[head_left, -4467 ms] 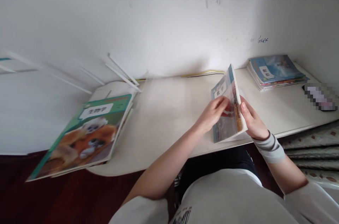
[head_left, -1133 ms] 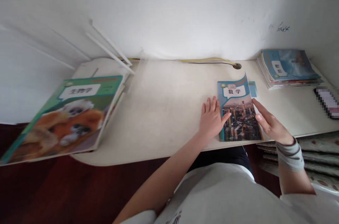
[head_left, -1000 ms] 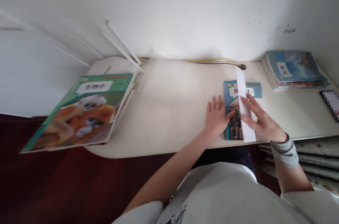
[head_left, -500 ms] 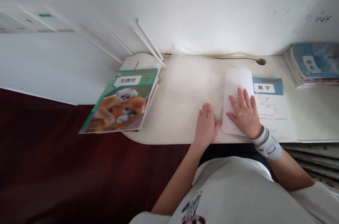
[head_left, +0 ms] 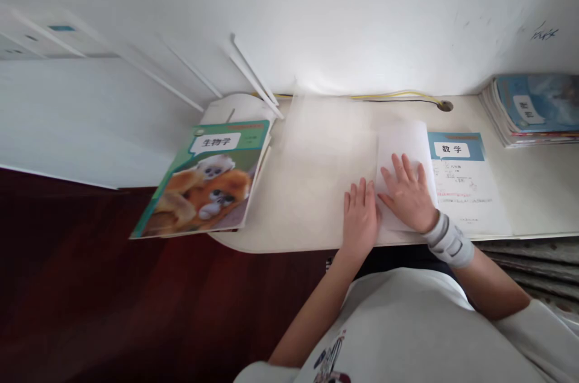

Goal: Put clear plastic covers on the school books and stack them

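Note:
A white paper sheet (head_left: 401, 139) lies on the desk, overlapping the left part of a mathematics textbook (head_left: 468, 190) with a blue band on its cover. My right hand (head_left: 409, 195), a grey wrist strap below it, rests flat on the sheet with fingers spread. My left hand (head_left: 360, 214) lies flat on the desk at the sheet's left edge, its fingers stretched forward and close together. The two hands are side by side, and neither grips anything. Whether the sheet is attached to the textbook, I cannot tell.
The white desk (head_left: 316, 190) has a rounded left end. A biology textbook (head_left: 203, 184) lies on other papers there, overhanging the edge. At the back right stands a stack of books (head_left: 536, 105). A yellow cable (head_left: 398, 93) runs along the wall to a hole.
My left hand has shifted slightly right, towards the sheet, its fingers a little more apart. My right hand has slid slightly left across the sheet. The sheet's right edge lies a bit differently.

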`<move>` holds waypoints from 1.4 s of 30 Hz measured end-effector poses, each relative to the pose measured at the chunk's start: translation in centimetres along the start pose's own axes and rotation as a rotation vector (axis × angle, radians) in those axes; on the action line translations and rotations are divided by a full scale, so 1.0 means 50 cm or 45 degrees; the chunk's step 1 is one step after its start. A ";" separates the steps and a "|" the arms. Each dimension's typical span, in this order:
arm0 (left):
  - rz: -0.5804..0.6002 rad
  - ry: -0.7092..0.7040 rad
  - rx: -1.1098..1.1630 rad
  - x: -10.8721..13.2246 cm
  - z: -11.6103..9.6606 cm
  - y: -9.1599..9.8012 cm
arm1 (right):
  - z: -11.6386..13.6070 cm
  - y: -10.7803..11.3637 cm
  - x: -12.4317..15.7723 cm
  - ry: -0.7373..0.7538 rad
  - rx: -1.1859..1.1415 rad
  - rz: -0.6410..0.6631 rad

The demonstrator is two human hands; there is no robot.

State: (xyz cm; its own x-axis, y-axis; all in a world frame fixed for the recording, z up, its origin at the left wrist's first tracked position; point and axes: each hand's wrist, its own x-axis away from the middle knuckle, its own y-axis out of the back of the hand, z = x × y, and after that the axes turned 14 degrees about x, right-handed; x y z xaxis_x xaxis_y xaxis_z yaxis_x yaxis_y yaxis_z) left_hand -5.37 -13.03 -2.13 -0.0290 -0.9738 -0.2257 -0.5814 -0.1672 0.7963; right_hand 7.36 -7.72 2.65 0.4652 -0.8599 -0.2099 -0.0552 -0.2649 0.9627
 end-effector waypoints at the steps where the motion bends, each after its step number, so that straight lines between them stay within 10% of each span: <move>1: -0.003 -0.007 -0.010 0.001 0.001 -0.002 | -0.012 0.002 -0.013 0.001 0.004 0.013; 10: -0.011 -0.006 -0.043 0.003 0.003 -0.006 | -0.165 -0.034 -0.216 -0.010 0.037 0.200; 26: 0.111 0.001 -0.003 0.003 -0.010 0.014 | -0.105 -0.068 -0.229 -0.088 0.096 0.105; 42: 0.085 0.052 0.131 -0.001 0.000 0.011 | -0.154 -0.084 -0.232 -0.084 0.003 0.148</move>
State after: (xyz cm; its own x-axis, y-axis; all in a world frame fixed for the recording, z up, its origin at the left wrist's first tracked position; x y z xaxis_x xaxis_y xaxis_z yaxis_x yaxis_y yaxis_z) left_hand -5.68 -13.09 -1.67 -0.0387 -0.9880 -0.1493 -0.6595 -0.0869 0.7467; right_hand 8.97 6.73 2.36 0.3966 -0.9116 -0.1082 -0.1075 -0.1631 0.9807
